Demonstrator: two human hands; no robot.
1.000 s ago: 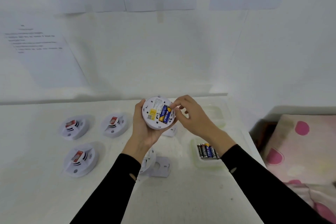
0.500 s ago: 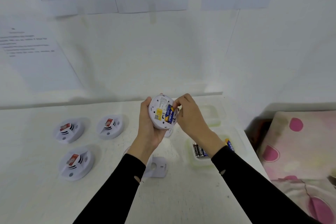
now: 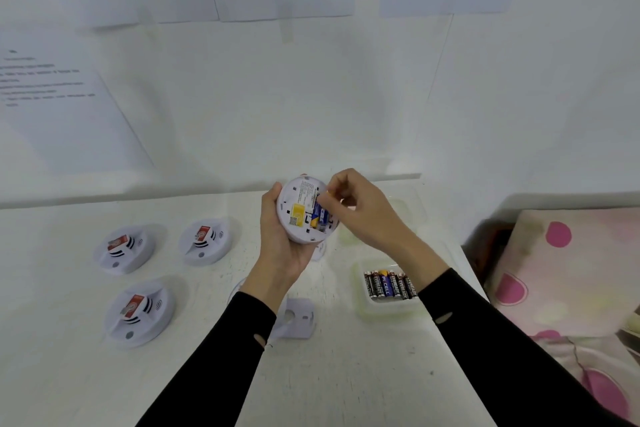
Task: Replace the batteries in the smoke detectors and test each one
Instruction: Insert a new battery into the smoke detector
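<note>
My left hand (image 3: 281, 246) grips a round white smoke detector (image 3: 300, 208) above the table, its back turned up toward me. A yellow label and a blue battery (image 3: 318, 214) show in its open compartment. My right hand (image 3: 363, 210) reaches in from the right, and its thumb and fingertips pinch at the top end of that battery. Three more white detectors with red tags lie face up on the left: one (image 3: 121, 248), another (image 3: 205, 241) and the nearest (image 3: 138, 312). A clear tray (image 3: 360, 308) holds several black and blue batteries (image 3: 389, 283).
A white mounting plate (image 3: 294, 321) lies on the white table (image 3: 346, 374) under my left forearm. Another clear container (image 3: 401, 208) sits behind my right hand. Printed sheets hang on the wall. A pink spotted cloth (image 3: 571, 270) lies beyond the table's right edge.
The detector has tilted more upright in my left hand, and my right fingertips have closed onto the top of the blue battery. The view shifted slightly.
</note>
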